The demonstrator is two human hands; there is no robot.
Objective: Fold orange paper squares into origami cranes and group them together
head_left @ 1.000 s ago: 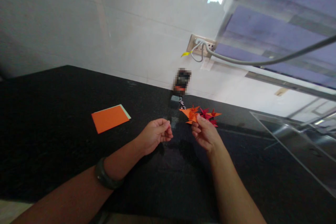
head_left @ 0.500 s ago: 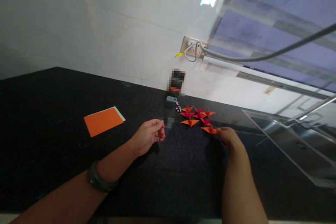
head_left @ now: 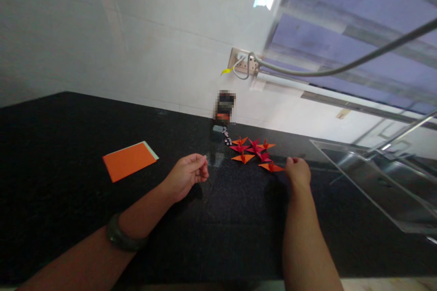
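An orange folded-paper crane (head_left: pixel 271 167) stands on the black counter at the near right end of a cluster of red and orange paper cranes (head_left: pixel 243 158). Just right of its wing tip is my right hand (head_left: pixel 298 173). The fingers are bent, with thumb and forefinger slightly apart, and the whole wing shows beside them. To the left of the cluster my left hand (head_left: pixel 189 176) hovers over the counter, thumb pressed to curled fingers, with nothing visible in it. A green bangle (head_left: pixel 123 235) circles the left wrist. Farther left lies a stack of orange paper (head_left: pixel 130 162).
A blurred-out dark object (head_left: pixel 224 105) with a patterned strap (head_left: pixel 226 137) stands by the wall behind the cranes. A steel sink (head_left: pixel 375 182) is set into the counter (head_left: pixel 218 236) on the right. Above, a grey cable runs from a wall socket (head_left: pixel 244 61).
My right hand has drawn back to the right from the orange crane, so its full wing now shows. The left hand keeps its pose. The view has shifted slightly.
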